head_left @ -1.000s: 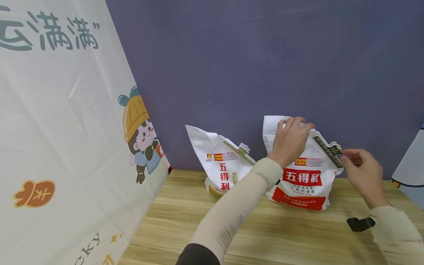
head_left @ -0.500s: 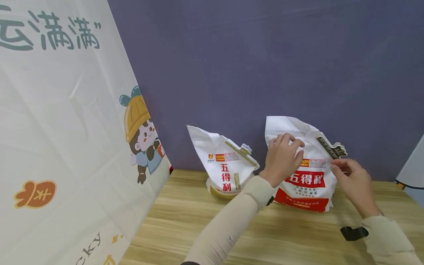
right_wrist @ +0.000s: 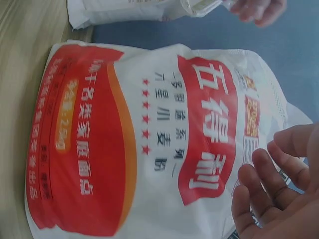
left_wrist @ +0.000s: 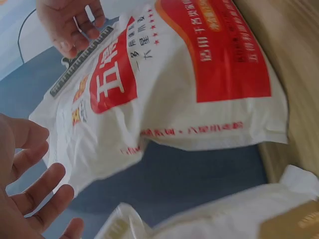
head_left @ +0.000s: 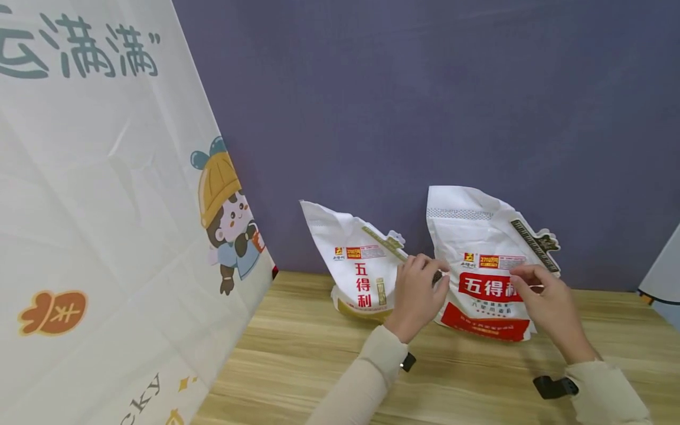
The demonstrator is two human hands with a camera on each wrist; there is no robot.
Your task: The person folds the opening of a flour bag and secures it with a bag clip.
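A white flour bag with red print [head_left: 470, 233] leans against the back wall. A dark clip [head_left: 533, 242] with a crown-like white-edged ornament lies along its folded right corner. Left of it stands another flour bag [head_left: 332, 230], with a gold clip [head_left: 385, 241] on its slanted top edge. My left hand [head_left: 417, 298] is between the two bags, fingers loosely bent and holding nothing; in the left wrist view its fingers are spread apart. Before the right bag's front hovers my right hand [head_left: 549, 313], fingers relaxed around nothing. Whether its fingertips touch the bag, I cannot tell.
A wooden table [head_left: 297, 354] carries both bags. Behind it is a dark blue-grey wall [head_left: 372, 106]. On the left hangs a white printed sheet [head_left: 106, 224] with a cartoon figure. A white object [head_left: 664, 271] stands at the right edge.
My left hand has left the top of the right bag and moved down and left. The right hand has let go near the dark clip and drawn down and left. The bags stay put.
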